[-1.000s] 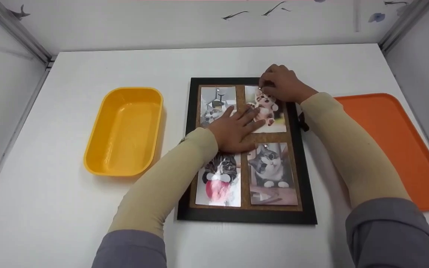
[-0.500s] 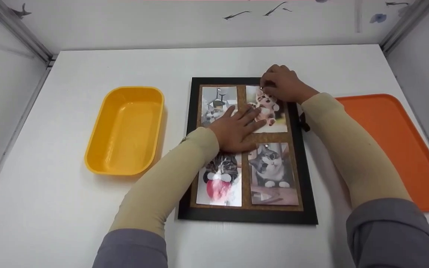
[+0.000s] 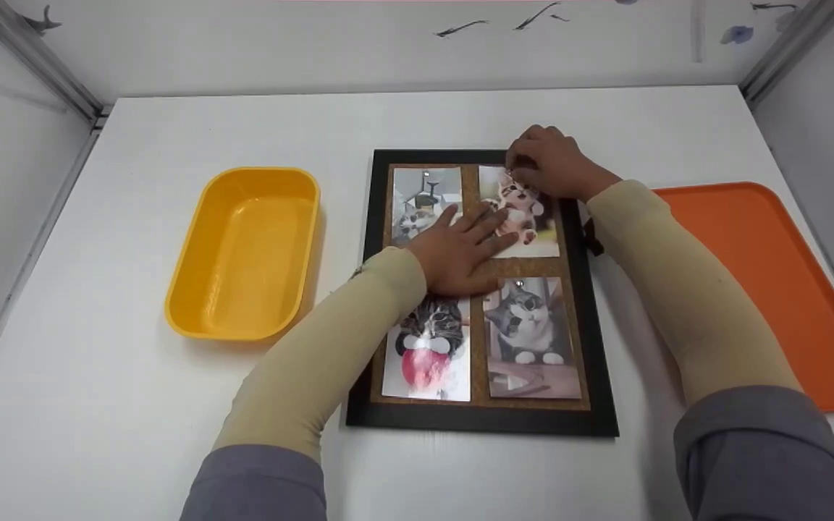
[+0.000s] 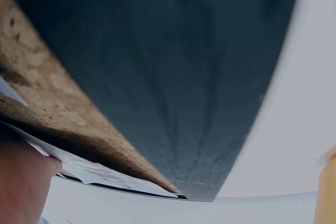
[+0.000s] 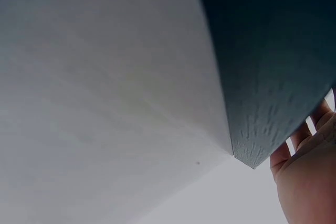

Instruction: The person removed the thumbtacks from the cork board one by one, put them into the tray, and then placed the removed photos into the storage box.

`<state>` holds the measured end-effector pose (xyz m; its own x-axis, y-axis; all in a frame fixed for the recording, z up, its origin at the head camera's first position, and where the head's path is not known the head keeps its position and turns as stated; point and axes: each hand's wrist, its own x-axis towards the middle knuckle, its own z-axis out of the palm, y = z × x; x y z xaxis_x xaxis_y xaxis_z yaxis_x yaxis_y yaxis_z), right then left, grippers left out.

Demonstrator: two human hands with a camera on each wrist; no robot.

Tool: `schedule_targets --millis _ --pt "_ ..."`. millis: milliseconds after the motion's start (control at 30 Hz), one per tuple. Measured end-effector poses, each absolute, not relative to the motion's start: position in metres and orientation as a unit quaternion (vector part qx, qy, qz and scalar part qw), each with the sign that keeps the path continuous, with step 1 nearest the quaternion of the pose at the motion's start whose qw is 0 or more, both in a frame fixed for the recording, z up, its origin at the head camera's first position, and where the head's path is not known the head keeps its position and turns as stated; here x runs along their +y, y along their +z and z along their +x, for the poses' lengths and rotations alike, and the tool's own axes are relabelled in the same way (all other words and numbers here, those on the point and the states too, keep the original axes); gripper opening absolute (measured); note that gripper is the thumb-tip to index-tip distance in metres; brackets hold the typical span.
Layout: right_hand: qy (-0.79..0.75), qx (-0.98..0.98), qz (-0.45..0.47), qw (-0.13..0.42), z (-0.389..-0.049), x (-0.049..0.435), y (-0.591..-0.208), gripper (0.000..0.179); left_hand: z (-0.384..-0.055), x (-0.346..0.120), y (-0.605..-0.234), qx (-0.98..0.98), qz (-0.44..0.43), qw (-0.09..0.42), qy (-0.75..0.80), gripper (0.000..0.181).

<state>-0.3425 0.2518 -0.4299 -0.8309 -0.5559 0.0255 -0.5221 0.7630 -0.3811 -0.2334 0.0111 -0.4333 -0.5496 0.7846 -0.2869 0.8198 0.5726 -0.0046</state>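
A black-framed corkboard (image 3: 480, 418) lies flat on the table, bearing several cat photos. My left hand (image 3: 457, 253) rests palm down across its middle, fingers spread, overlapping the upper left photo (image 3: 417, 189) and the upper right kitten photo (image 3: 518, 210). At the top of that kitten photo, my right hand (image 3: 551, 163) pinches a small silvery push pin, mostly hidden by the fingertips. Silvery pins also show at the tops of the upper left photo and the lower right photo (image 3: 531, 340). The lower left photo (image 3: 428, 362) is partly covered by my left hand.
A deep yellow tray (image 3: 243, 329) stands left of the board. To the right lies an orange tray (image 3: 772, 289), partly behind my right forearm. A small dark piece (image 3: 593, 239) sits at the board's right edge. White panels wall the table at the back and sides.
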Motion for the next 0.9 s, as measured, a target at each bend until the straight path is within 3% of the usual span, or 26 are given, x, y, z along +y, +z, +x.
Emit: schedule_targets --millis 900 --pt "-0.189 0.939 -0.282 0.050 -0.3412 0.2498 -0.4289 0.010 -0.2350 0.0098 -0.4374 0.878 0.457 0.131 -0.047 0.075"
